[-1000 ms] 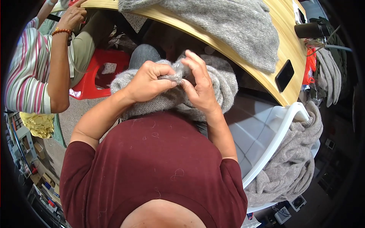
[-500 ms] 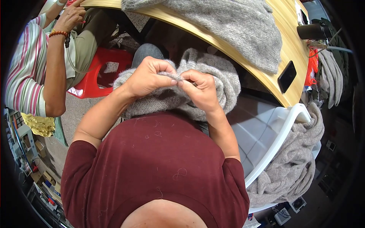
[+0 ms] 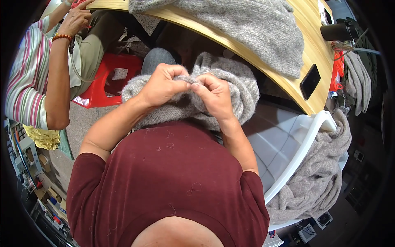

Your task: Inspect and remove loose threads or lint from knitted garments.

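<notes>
A grey knitted garment point(image 3: 242, 80) lies bunched across my lap, with thick folds on the right side. My left hand point(image 3: 164, 84) pinches a bit of its knit between thumb and fingers. Close beside it, my right hand point(image 3: 213, 94) grips the same stretch of fabric, the fingertips of both hands nearly meeting. Whether a loose yarn or a seam sits between the fingertips is too small to tell. Another grey knitted piece point(image 3: 247, 29) is spread on the wooden table point(image 3: 317, 88) ahead of me.
A black phone point(image 3: 310, 82) and a dark cup point(image 3: 338, 32) are on the table's right. At my right stands a white plastic tub point(image 3: 302, 154), grey knitwear point(image 3: 314, 181) over its far side. A co-worker's arm point(image 3: 58, 82) and a red stool point(image 3: 96, 92) are at left.
Both hands have shifted very slightly, still pinching the knit. The right fingers have moved a little closer to the left ones.
</notes>
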### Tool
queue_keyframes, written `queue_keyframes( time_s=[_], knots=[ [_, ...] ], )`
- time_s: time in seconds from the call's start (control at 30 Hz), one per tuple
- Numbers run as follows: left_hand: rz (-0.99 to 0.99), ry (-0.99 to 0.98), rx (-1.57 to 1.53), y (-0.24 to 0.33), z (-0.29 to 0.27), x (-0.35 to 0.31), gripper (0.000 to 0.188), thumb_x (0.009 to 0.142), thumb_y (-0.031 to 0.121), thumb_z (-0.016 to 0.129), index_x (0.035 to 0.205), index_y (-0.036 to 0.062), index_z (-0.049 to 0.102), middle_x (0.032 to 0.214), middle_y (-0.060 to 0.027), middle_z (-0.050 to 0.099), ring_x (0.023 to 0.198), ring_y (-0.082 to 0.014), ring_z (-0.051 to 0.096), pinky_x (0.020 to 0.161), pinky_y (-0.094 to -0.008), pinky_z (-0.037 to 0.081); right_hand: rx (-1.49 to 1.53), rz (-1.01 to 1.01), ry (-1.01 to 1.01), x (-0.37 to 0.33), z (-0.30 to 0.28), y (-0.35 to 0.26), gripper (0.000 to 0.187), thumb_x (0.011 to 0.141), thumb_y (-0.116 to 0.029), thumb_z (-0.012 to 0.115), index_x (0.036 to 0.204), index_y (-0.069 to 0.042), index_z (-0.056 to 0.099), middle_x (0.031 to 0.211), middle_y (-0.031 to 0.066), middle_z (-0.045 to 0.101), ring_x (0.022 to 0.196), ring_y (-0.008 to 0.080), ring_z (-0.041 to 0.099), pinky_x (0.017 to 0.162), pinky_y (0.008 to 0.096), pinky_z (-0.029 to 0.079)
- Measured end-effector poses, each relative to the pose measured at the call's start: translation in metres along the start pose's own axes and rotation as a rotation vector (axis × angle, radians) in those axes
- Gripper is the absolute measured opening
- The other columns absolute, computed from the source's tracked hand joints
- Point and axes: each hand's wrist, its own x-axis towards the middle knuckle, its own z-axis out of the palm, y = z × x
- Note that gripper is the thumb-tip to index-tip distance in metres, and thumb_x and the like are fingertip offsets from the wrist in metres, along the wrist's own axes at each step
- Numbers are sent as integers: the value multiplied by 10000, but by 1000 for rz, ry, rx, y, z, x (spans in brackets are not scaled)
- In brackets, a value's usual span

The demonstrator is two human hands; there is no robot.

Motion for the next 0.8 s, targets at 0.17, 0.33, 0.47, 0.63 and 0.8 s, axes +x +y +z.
queue_keyframes(
  time_s=[0.17,0.33,0.47,0.63,0.8],
  knots=[
    [-91,-131,68,1,5,-4,26,710,16,592,689,2,590,601,42,513,542,-10,432,450,-179,322,-318,-240,63,-3,8,4,82,785,-23,569,712,9,553,583,20,501,535,61,435,484,212,358],
    [-173,-107,-164,-3,-5,-1,133,737,76,641,820,-27,631,726,-29,614,652,-60,536,591,-205,432,-481,-345,293,-7,-3,7,117,742,-21,614,832,4,543,686,50,534,558,102,467,499,228,388],
    [-75,12,-325,12,-15,7,104,763,65,602,826,-16,619,782,-83,634,706,-107,588,648,-233,464,-701,-478,500,-39,-27,9,339,636,-36,722,914,-11,528,768,72,528,607,144,493,517,240,409],
    [-93,38,-442,10,-14,18,49,770,56,588,777,10,601,741,-61,619,659,-95,575,606,-225,463,-960,-426,461,-44,-15,43,569,536,-209,801,969,0,496,832,109,517,708,227,498,640,320,423],
    [-102,12,-485,16,-13,7,52,778,54,576,782,6,595,756,-68,620,663,-98,577,607,-228,471,-1130,-443,511,-15,-15,53,558,578,-178,760,1012,14,465,896,147,518,814,302,493,759,372,403]
  ],
)
